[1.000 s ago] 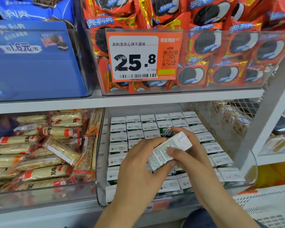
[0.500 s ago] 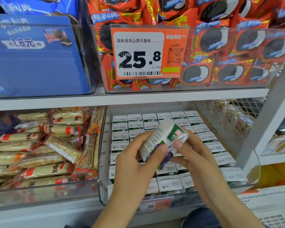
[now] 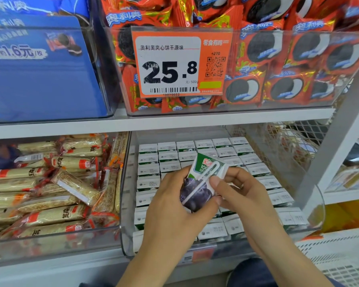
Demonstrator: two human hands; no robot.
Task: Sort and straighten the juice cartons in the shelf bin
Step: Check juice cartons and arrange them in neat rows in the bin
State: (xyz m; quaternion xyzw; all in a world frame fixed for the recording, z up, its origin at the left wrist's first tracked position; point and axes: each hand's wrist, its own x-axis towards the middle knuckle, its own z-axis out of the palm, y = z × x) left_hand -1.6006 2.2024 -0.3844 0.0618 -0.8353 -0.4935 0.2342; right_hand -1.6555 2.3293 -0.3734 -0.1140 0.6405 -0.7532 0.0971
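I see both hands over clear shelf bin (image 3: 317, 204), above its middle. Left hand (image 3: 170, 212) grips juice carton (image 3: 201, 183) from left side, fingers curled round it; right hand (image 3: 243, 193) pinches carton's right edge, thumb on front. Carton lifted, tilted, top toward bin's back edge, straw (image 3: 203, 181) on facing side (grape print below green top). Rows of cartons (image 3: 168, 156) stand upright beneath, white tops up, filling bin from back edge to front rim. Price tag (image 3: 170, 67) on bin above.
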